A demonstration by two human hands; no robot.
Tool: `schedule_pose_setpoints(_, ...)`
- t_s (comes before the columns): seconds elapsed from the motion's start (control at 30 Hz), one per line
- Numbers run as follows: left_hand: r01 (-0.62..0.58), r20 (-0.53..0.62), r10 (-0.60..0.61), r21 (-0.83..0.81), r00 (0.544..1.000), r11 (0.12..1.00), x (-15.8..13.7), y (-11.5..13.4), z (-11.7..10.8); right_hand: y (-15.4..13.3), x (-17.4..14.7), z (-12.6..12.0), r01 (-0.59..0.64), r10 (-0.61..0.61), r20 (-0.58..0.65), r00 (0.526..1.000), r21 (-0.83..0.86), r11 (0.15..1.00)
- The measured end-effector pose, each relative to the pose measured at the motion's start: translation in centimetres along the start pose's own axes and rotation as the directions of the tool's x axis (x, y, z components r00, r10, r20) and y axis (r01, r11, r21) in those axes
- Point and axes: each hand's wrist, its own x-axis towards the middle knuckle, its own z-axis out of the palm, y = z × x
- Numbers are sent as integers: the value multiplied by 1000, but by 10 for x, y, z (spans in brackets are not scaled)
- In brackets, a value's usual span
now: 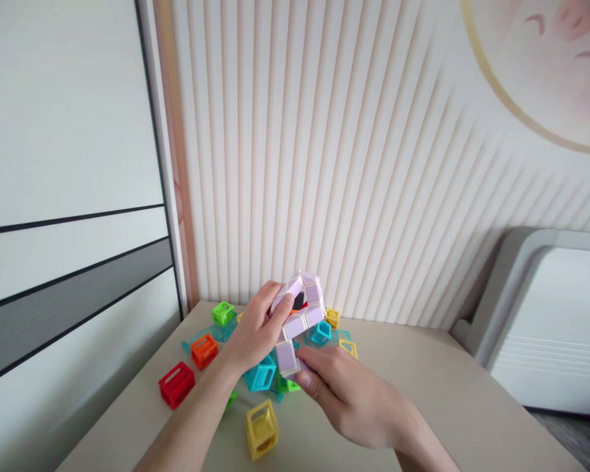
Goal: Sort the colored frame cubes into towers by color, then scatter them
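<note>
A lilac snake puzzle [296, 326], made of segments with pale edges, is held up above the table and folded into a loop with a tail hanging toward me. My left hand [256, 331] grips the loop's left side, thumb across a segment. The lower tail end is pinched between thumb and fingers of my right hand [351, 391]. Something dark and red shows through the loop's opening; I cannot make out what it is. My fingers hide parts of the puzzle.
On the beige table [408, 367] lie open-frame cubes: red [176, 385], orange [204, 351], green [223, 313], blue [260, 373] and yellow [262, 429]. A ribbed white wall [285, 151] rises behind, a white cabinet panel [69, 118] at left, a grey-white headboard-like piece [550, 314] at right.
</note>
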Motion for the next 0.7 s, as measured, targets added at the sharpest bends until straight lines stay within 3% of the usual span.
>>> schedule_pose_setpoints(0.17, 66, 150, -26, -273, 988, 960, -7, 0, 2, 7, -3, -4, 107, -125, 45, 991, 294, 950)
schedule_pose_setpoints(0.27, 118, 263, -1, -430, 965, 895, -13, -1, 9, 12, -5, -4, 77, -107, 45, 993, 441, 894)
schedule_pose_setpoints(0.33, 122, 279, 10, -450, 960, 885, -13, -2, 13, 14, -4, -4, 56, -58, -10, 998, 439, 897)
schedule_pose_setpoints(0.5, 74, 69, -53, -346, 996, 935, -7, -3, 16, 14, 4, -7, -40, 86, -229, 969, 198, 979)
schedule_pose_setpoints(0.7, 106, -187, -212, -458, 959, 883, -5, -13, 17, 21, 7, -6, -78, 5, -427, 904, -154, 985)
